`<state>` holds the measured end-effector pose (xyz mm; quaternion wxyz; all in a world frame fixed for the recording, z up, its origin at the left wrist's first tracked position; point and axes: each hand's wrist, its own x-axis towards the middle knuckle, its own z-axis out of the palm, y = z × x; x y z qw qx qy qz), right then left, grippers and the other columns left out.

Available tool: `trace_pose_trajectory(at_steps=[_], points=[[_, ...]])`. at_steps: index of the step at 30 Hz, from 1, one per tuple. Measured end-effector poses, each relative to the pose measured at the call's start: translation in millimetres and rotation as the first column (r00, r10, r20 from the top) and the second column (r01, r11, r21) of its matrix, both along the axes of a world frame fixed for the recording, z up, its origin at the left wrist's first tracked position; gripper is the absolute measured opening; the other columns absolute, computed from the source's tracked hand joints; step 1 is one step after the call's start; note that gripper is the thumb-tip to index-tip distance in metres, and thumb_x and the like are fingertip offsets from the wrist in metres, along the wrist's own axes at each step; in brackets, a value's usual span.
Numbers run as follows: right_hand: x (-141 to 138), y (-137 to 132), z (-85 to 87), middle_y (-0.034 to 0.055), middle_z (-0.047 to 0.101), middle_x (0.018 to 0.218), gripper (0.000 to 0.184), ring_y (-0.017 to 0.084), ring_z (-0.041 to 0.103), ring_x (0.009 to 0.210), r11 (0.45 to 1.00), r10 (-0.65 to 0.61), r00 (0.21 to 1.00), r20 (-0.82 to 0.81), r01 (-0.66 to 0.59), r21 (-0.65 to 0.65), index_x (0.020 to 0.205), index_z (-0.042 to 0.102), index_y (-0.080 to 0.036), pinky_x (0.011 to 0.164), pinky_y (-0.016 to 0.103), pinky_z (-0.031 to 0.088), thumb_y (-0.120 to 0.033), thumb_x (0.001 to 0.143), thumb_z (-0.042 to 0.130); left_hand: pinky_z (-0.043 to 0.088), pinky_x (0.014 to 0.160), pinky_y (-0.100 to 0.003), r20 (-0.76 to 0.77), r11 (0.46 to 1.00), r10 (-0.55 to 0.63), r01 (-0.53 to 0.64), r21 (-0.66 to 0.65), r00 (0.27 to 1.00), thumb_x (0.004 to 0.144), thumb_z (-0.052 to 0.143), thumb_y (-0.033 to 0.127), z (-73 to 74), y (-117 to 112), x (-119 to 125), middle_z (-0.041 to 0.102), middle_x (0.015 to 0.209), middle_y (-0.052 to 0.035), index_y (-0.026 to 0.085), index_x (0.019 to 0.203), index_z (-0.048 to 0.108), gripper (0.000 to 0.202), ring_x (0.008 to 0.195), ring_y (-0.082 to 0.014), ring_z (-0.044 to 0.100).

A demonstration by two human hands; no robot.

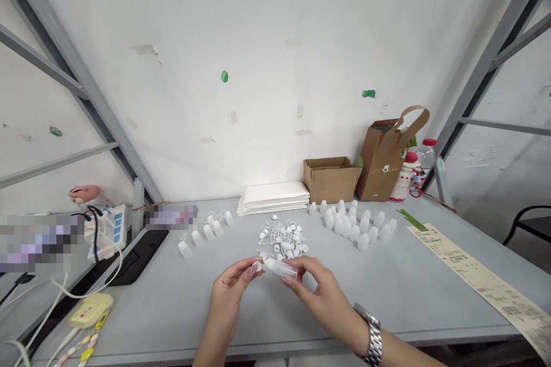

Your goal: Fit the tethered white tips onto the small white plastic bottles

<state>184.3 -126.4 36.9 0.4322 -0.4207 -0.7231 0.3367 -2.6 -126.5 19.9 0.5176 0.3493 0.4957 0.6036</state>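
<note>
Near the middle front of the grey table, my right hand (pixel 312 284) grips a small translucent white bottle (pixel 278 268) by its base, the bottle lying sideways with its neck to the left. Between the thumb and fingers of my left hand (pixel 232 287) is a small white cap (pixel 257 266), just left of the neck. Just behind lies a pile of white caps with looped straps (pixel 286 239). To the right stand several bottles without caps (pixel 344 223). On the left, several bottles with strapped caps (pixel 209 231) lie tilted in a loose row.
White flat sheets (pixel 275 197) are stacked by the wall beside an open cardboard box (pixel 329 179) and a brown paper bag (pixel 381 163). A long paper strip (pixel 482 281) runs along the right. At left are a black mat (pixel 138 257), a power strip (pixel 118 229) and cables.
</note>
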Motion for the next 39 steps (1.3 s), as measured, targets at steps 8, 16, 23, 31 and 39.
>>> trace_pose_trajectory(at_steps=[8, 16, 23, 31, 39], points=[[3, 3, -3.6, 0.0052, 0.06, 0.076, 0.025, 0.015, 0.052, 0.07, 0.748, -0.15, 0.899, 0.412, -0.169, 0.641, 0.108, 0.052, -0.013, 0.074, 0.036, 0.037, -0.01, 0.085, 0.045, 0.051, 0.077, -0.028, 0.061, 0.998, -0.055, 0.054, 0.017, 0.997, 0.059, 0.072, 0.034, -3.7, 1, 3, 0.071, 0.085, -0.0067, 0.015, 0.078, 0.07, 0.026, 0.077, -0.0179, 0.064], [11, 9, 10.1, 0.0043, 0.06, 0.071, 0.027, 0.015, 0.05, 0.067, 0.56, -0.304, 0.774, 0.555, -0.326, 0.762, 0.108, 0.053, -0.009, 0.08, 0.04, 0.034, -0.004, 0.085, 0.039, 0.049, 0.08, -0.029, 0.064, 0.999, -0.043, 0.044, -0.014, 0.997, 0.06, 0.071, 0.034, -0.7, -2, 2, 0.071, 0.086, -0.0046, 0.016, 0.08, 0.068, 0.027, 0.076, -0.0165, 0.064], [5, 17, 5.8, 0.0052, 0.059, 0.071, 0.033, 0.016, 0.05, 0.066, 0.543, -0.402, 0.67, 0.624, -0.374, 0.752, 0.109, 0.053, -0.007, 0.081, 0.043, 0.036, 0.0, 0.083, 0.033, 0.047, 0.08, -0.033, -0.376, 0.997, 0.077, -0.078, 0.013, 0.924, 0.059, 0.068, 0.036, -15.6, 6, -8, 0.068, 0.09, -0.0067, 0.019, 0.083, 0.066, 0.029, 0.085, -0.0223, 0.062], [-3, 42, -0.5, 0.0031, 0.06, 0.069, 0.024, 0.015, 0.053, 0.064, 0.268, -0.35, 0.59, 0.727, -0.681, 0.682, 0.101, 0.057, -0.007, 0.081, 0.039, 0.041, -0.006, 0.085, 0.039, 0.042, 0.08, -0.037, -0.921, 0.989, 0.122, 0.03, 0.143, 0.369, 0.076, 0.047, 0.025, -30.7, 15, -23, 0.066, 0.088, -0.0067, 0.02, 0.089, 0.066, 0.023, 0.086, -0.0238, 0.058], [-7, 44, 15.2, 0.0019, 0.06, 0.069, 0.021, 0.014, 0.052, 0.064, 0.2, -0.38, 0.589, 0.714, -0.701, 0.684, 0.096, 0.058, -0.01, 0.082, 0.04, 0.042, -0.008, 0.086, 0.04, 0.039, 0.083, -0.038, -0.973, 0.977, 0.096, 0.165, 0.132, 0.211, 0.074, 0.048, 0.017, -25.9, 36, -18, 0.067, 0.091, -0.006, 0.022, 0.09, 0.066, 0.025, 0.091, -0.0249, 0.056]])
